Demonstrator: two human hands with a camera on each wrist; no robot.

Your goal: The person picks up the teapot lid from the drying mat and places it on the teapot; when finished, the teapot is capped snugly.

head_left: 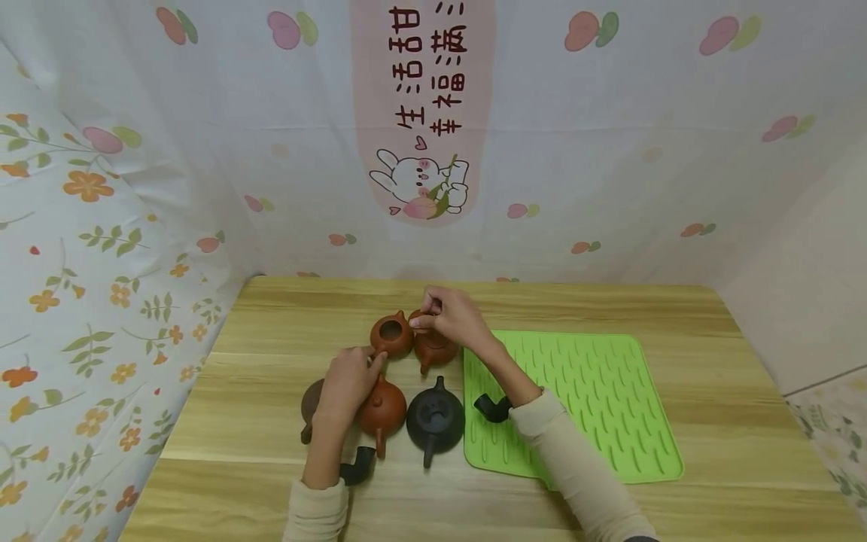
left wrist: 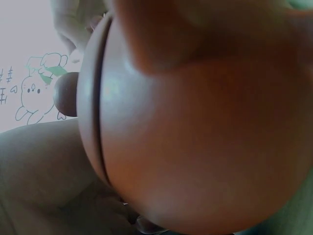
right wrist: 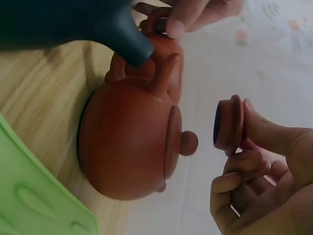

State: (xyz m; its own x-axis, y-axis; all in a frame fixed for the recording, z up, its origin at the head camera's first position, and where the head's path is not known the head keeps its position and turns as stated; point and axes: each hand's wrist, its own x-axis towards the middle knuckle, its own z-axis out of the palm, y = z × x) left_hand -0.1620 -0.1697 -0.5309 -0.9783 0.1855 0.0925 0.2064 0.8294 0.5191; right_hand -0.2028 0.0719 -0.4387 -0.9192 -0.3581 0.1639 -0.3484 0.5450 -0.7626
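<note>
My left hand point(head_left: 348, 380) reaches over the left-hand pots and pinches the side of a small red-brown clay teapot point(head_left: 400, 342) whose round mouth is uncovered. A small clay lid point(right wrist: 229, 125) is pinched in my right hand point(head_left: 457, 312), held above a lidded teapot point(right wrist: 124, 142) and apart from it. Directly under the left wrist sits another lidded orange-red teapot point(head_left: 383, 410), which fills much of the left wrist view. To its right stands a black teapot point(head_left: 436, 421). A dark brown teapot point(head_left: 311, 403) is partly hidden behind the left hand.
A green ridged mat point(head_left: 576, 406) lies at right on the wooden table point(head_left: 257, 406), beneath the right forearm. Black curved pieces show beside the left wrist point(head_left: 359, 465) and right wrist point(head_left: 493, 408). A patterned cloth point(head_left: 542, 150) hangs behind the table.
</note>
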